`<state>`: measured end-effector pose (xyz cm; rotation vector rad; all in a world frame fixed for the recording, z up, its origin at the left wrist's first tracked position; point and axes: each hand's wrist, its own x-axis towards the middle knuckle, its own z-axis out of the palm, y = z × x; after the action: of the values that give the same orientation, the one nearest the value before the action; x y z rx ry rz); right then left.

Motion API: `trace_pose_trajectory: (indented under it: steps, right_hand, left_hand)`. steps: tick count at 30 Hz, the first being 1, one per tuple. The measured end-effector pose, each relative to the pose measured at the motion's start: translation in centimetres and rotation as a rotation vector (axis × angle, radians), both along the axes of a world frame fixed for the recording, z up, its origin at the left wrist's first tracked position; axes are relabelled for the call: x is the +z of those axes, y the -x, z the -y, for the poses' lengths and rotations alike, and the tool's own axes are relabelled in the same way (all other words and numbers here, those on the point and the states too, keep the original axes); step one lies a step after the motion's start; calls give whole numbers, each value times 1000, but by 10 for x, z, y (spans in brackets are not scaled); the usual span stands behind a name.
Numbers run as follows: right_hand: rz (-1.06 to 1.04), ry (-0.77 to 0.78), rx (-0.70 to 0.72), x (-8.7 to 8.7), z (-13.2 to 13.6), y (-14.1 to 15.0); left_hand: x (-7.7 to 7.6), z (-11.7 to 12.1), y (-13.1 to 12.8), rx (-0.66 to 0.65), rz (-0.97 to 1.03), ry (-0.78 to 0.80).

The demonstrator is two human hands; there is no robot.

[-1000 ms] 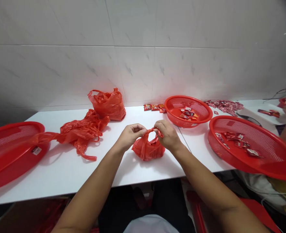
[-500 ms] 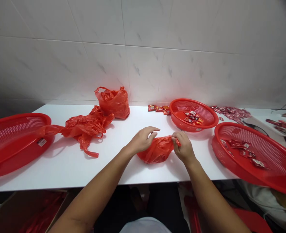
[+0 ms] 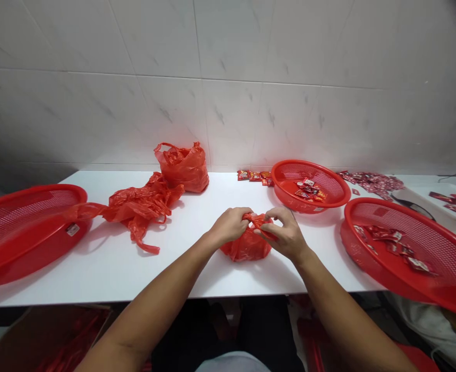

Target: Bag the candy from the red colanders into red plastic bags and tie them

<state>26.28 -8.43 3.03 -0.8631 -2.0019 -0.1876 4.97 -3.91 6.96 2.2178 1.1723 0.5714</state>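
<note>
A small, full red plastic bag (image 3: 246, 248) sits on the white table (image 3: 197, 217) in front of me, its contents hidden. Its gathered handles (image 3: 257, 221) rise between my hands. My left hand (image 3: 231, 225) pinches the handles from the left. My right hand (image 3: 284, 235) grips them from the right, its fingers curled over the plastic. Both hands are close together above the bag, and the fingers hide part of the handles.
Red mesh baskets stand left (image 3: 34, 192), back (image 3: 309, 161) and right (image 3: 382, 204), the latter two holding small red packets (image 3: 307, 190). A full red bag (image 3: 183, 168) and a crumpled one (image 3: 140, 206) lie left. Packets (image 3: 254, 175) line the wall. A cardboard box (image 3: 45, 336) sits below left.
My hands have moved together and inward over the bag, and the handles are now gathered up between them. The other person's hand at the right edge has gone from view.
</note>
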Motion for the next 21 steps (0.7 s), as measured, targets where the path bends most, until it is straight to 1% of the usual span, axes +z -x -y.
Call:
trace_pose_trajectory:
  steps: [3,5,6,8,10,11,12,15,16,17,19,21]
  right_hand:
    - [-58,9,-70,2,-2,4]
    - [-85,46,-133,5,-4,6]
    - [-91,66,-166,7,-5,6]
    - [-104,112,-216,7,-6,4]
    - [-141,196,-231,-1,-3,-2]
    - [-172,262,-226,-8,-1,-7]
    - [-215,342,-218,-17,3,-14]
    - [-390,623,-191,-47,18,-36]
    - [-444,726,-162,-55,23,-41]
    - [-486,833,-115,-60,26,-43]
    - [-523,1034,26,-61,27,-40]
    - [-521,1182,177,-55,23,-25]
  left_hand:
    - [2,0,11,-22,128,40]
    - [8,1,20,-71,176,20]
    - [10,1,24,-87,160,-25]
    - [13,1,32,-78,68,-178]
    - [11,-3,42,-45,-48,-351]
    - [8,-5,47,-22,-85,-411]
    - [3,-7,52,9,-94,-438]
    - [-14,-7,63,155,-17,-399]
    - [-21,-4,63,200,12,-380]
    - [-27,2,60,217,43,-356]
    - [-39,16,47,160,111,-290]
    - [-54,29,30,25,165,-204]
